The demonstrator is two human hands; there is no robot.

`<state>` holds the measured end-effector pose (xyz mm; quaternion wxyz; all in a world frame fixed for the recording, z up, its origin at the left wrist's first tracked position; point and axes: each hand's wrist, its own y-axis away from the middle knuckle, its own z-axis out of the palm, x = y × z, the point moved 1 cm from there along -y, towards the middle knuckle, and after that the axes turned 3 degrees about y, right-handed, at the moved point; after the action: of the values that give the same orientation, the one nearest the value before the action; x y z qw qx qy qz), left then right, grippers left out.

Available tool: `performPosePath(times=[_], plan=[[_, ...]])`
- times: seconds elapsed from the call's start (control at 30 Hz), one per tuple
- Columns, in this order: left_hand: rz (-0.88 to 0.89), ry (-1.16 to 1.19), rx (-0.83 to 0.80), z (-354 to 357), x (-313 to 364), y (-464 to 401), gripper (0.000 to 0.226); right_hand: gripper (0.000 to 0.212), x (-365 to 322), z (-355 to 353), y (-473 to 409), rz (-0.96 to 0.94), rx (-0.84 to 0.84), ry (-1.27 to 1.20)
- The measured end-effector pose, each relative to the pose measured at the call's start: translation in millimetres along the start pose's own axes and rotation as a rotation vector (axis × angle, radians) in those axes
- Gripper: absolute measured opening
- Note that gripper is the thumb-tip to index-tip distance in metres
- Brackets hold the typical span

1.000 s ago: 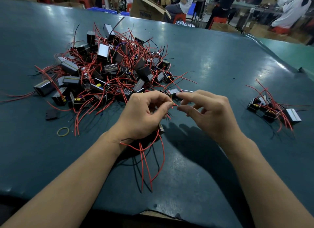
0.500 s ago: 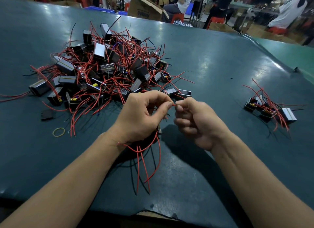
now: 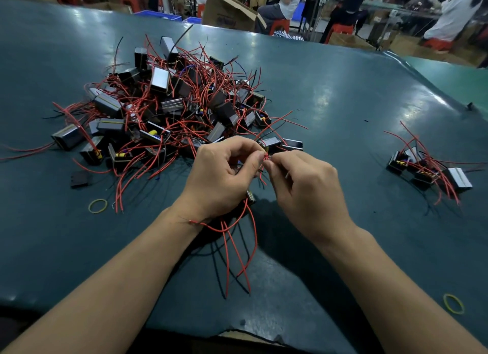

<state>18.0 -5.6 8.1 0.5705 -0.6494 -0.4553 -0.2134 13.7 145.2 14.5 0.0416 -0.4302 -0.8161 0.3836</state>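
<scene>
Red wires (image 3: 266, 157) sit right at my fingertips: left hand (image 3: 224, 179) and right hand (image 3: 303, 187) both have a tight pinching grip on them. Loose ends trail below my left wrist, just in front of the component pile (image 3: 169, 103) on the tabletop (image 3: 343, 103).

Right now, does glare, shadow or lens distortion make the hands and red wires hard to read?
Head view: the left hand and right hand pinching the red wires are sharp; lamp glare patches the green table beyond them; dark shadows lie under both hands; the wide-angle lens bows the table's far edge.
</scene>
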Motion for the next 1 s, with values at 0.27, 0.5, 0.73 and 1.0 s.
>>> performPosePath(times=[0.27, 0.5, 0.73, 1.0], plan=[[-0.019, -0.02, -0.001, 1.0, -1.3, 0.5, 0.006, 0.027, -5.9, -3.8, 2.8, -0.035, -0.047, 0.104], [-0.037, -0.005, 0.003, 2.8, 0.8, 0.2, 0.005, 0.024, -5.2, -3.6, 1.7, 0.017, -0.096, 0.122], [-0.081, 0.025, -0.008, 2.7, -1.1, 0.2, 0.005, 0.022, 10.6, -12.9, -4.1, -0.072, -0.163, 0.059], [-0.116, 0.099, -0.056, 1.8, 3.2, 0.9, 0.004, 0.01, 22.1, -19.6, -10.8, -0.224, -0.048, 0.06]])
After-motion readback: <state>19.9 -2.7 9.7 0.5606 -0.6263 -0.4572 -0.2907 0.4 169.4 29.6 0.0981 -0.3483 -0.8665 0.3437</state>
